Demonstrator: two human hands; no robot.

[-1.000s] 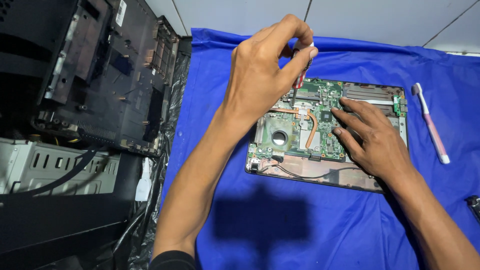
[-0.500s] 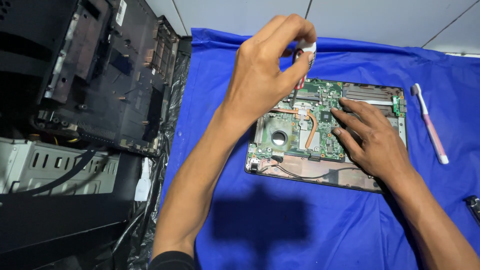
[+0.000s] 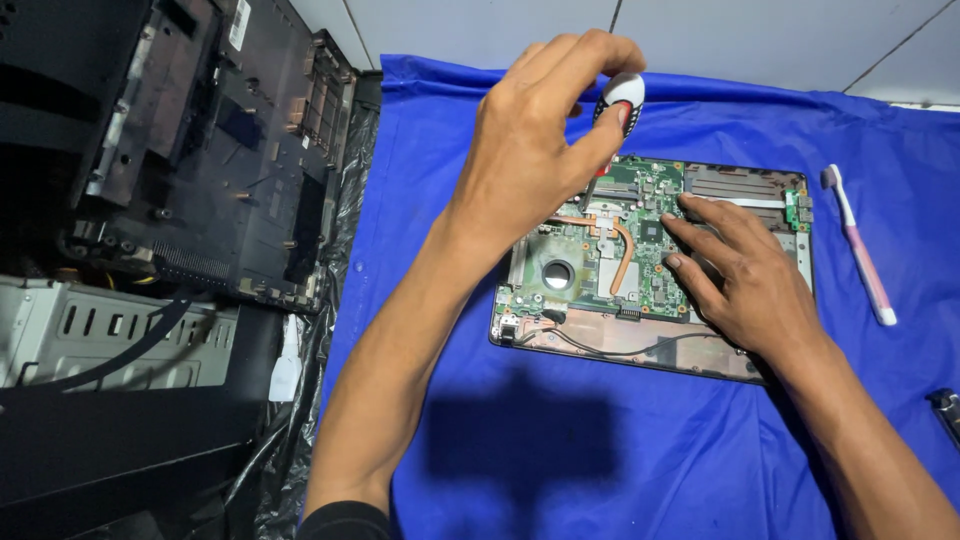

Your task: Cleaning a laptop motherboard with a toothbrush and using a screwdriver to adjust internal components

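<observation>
An opened laptop base (image 3: 640,345) lies on a blue cloth (image 3: 560,450), its green motherboard (image 3: 655,230) with a copper heat pipe and round fan exposed. My left hand (image 3: 530,150) hovers above the board's upper left part, fingers closed on the white, red and black handle of a screwdriver (image 3: 620,98) that points down at the board. My right hand (image 3: 745,275) rests flat on the right half of the board, fingers spread, holding nothing.
A pink and white toothbrush (image 3: 860,250) lies on the cloth to the right of the laptop. A dark laptop cover (image 3: 220,150) leans at the left over a metal case (image 3: 120,330) and black plastic sheet. A small dark object (image 3: 945,410) sits at the right edge.
My left hand has turned the screwdriver handle slightly between its fingers, staying in the same place. My right hand has not moved.
</observation>
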